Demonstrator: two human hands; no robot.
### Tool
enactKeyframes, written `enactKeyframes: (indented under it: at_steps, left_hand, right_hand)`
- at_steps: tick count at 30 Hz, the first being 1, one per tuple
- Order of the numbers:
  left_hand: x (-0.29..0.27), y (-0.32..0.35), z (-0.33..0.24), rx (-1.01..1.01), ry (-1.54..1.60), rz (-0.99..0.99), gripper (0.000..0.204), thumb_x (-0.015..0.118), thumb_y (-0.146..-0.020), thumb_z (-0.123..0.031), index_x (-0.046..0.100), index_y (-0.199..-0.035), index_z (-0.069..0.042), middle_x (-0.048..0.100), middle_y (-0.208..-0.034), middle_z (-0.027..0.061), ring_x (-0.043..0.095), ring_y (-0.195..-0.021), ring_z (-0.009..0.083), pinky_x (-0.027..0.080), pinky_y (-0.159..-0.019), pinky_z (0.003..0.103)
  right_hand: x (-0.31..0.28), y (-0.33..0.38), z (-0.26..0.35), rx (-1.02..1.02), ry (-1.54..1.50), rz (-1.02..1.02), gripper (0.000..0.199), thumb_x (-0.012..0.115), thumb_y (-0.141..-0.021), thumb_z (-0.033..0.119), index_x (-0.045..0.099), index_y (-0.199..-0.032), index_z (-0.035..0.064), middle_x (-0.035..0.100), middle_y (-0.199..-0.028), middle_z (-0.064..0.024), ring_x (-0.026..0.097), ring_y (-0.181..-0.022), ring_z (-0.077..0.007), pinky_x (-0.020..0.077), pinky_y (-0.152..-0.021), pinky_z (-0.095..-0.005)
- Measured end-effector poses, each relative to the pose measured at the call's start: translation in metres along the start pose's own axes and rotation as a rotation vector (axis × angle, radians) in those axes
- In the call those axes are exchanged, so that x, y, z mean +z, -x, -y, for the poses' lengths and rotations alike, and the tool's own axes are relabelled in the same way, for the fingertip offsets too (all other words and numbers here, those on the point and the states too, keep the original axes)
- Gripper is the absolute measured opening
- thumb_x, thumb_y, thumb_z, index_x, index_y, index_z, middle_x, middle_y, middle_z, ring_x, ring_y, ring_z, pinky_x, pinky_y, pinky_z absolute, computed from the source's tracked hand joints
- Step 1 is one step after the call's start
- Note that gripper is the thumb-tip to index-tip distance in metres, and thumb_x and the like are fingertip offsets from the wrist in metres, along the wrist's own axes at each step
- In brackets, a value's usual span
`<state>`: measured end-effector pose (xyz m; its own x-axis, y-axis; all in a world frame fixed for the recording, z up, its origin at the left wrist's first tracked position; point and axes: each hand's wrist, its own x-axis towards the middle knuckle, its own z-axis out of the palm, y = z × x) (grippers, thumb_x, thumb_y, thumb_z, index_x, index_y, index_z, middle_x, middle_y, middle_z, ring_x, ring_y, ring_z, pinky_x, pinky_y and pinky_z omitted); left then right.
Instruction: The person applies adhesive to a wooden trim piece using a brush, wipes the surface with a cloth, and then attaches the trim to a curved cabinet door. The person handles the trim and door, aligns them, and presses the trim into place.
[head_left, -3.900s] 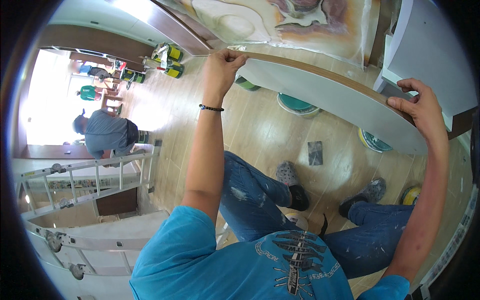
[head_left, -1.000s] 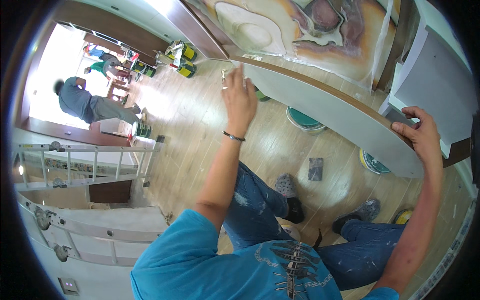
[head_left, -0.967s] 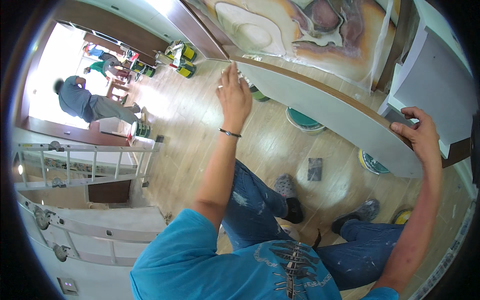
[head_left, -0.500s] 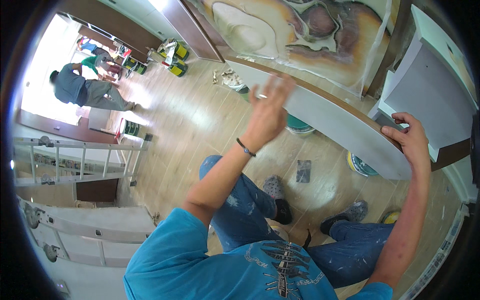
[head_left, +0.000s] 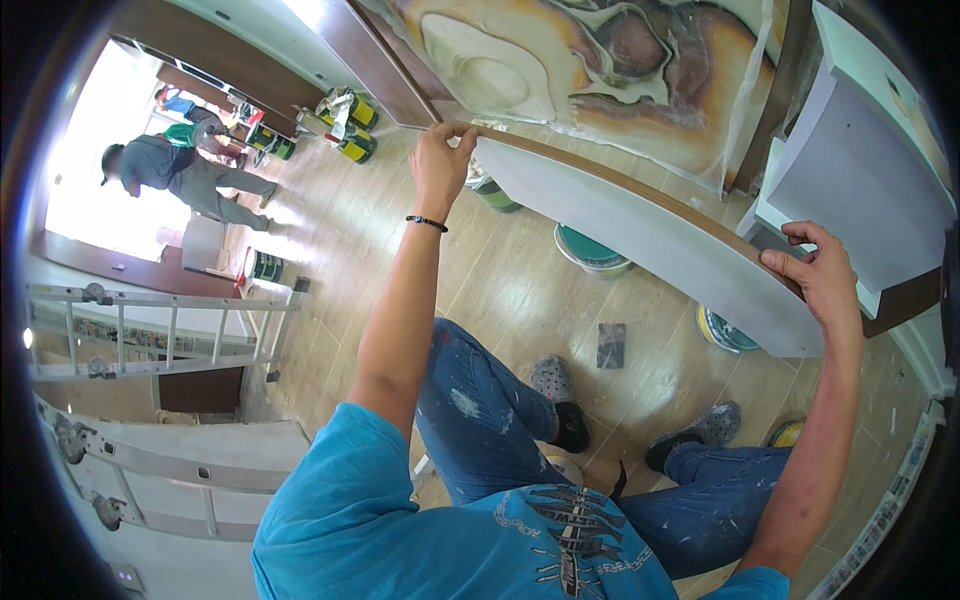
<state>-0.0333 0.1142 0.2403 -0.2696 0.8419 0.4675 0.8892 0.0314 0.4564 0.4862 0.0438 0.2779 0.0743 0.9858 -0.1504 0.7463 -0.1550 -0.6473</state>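
A long white board [head_left: 655, 228] with a brown upper edge slants across in front of me, tilted with its right end nearer. My left hand [head_left: 440, 168] is at its far left end, fingers pinched over the brown edge. My right hand [head_left: 818, 278] grips the same edge near the right end, thumb on my side and fingers curled over. Below the board stand a bucket with a green lid [head_left: 590, 248] and another bucket [head_left: 727, 330], both partly hidden by it. A third bucket [head_left: 493, 192] shows behind the board's left end.
A white curved cabinet piece [head_left: 860, 170] stands at right, by a marbled panel [head_left: 490, 75] under clear plastic. A dark grey square sheet [head_left: 611, 346] lies on the floor between my feet. At left are a ladder [head_left: 165, 295], paint buckets [head_left: 350, 145] and people [head_left: 190, 170] working.
My left hand has moved left and away from me, from above the board to its far left end, and closed on the edge. The right hand keeps its grip.
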Motion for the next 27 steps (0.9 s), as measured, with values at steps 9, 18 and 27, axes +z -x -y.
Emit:
enactKeyframes:
  at_steps: [9, 18, 27]
  left_hand:
    - [-0.004, -0.008, -0.004, -0.042, -0.046, 0.142, 0.023, 0.082, -0.087, -0.035, 0.087, -0.1, -0.017, 0.08, -0.109, 0.0084, 0.073, -0.104, 0.0331, 0.049, -0.097, 0.051]
    - [-0.007, -0.024, -0.001, -0.109, -0.099, 0.208, 0.025, 0.085, -0.083, -0.037, 0.087, -0.098, -0.016, 0.081, -0.093, 0.0108, 0.075, -0.096, 0.0346, 0.05, -0.094, 0.054]
    - [-0.007, -0.027, -0.008, -0.083, -0.096, 0.248, 0.025, 0.085, -0.084, -0.033, 0.086, -0.097, -0.011, 0.081, -0.091, 0.0131, 0.076, -0.091, 0.0315, 0.054, -0.087, 0.05]
  right_hand:
    - [-0.002, 0.002, 0.0, 0.024, -0.012, 0.001, 0.066, 0.095, -0.074, 0.046, 0.077, -0.127, 0.0099, 0.078, -0.118, -0.0052, 0.073, -0.089, -0.0211, 0.054, -0.091, -0.0389]
    - [-0.002, 0.0, 0.002, 0.013, 0.017, 0.022, 0.067, 0.095, -0.074, 0.045, 0.077, -0.128, 0.0096, 0.078, -0.118, -0.0056, 0.073, -0.088, -0.0205, 0.054, -0.091, -0.0391]
    - [-0.002, -0.001, -0.002, -0.013, 0.0, 0.019, 0.066, 0.096, -0.074, 0.043, 0.076, -0.127, 0.0089, 0.078, -0.117, -0.0066, 0.073, -0.088, -0.021, 0.0533, -0.091, -0.0397]
